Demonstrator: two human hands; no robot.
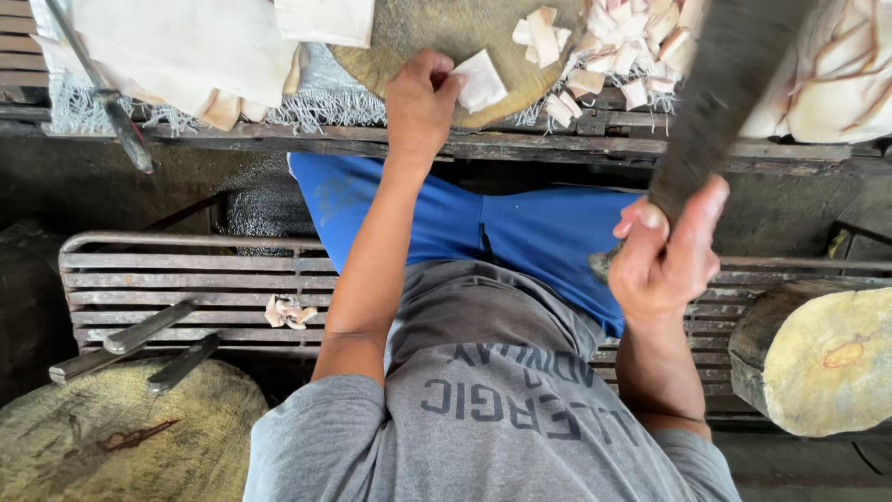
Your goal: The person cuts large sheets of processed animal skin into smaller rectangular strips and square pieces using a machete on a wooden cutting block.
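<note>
Round wooden chopping block sits on the bench edge, within arm's reach. Broad dark cleaver blade is raised above it, blurred; right hand is wrapped tight round its handle, which the fingers hide. Left hand pins a pale square slab of meat flat on the block with its fingertips, steadying it. Pile of pale cut pieces lies beside it, top cut off by the frame.
</note>
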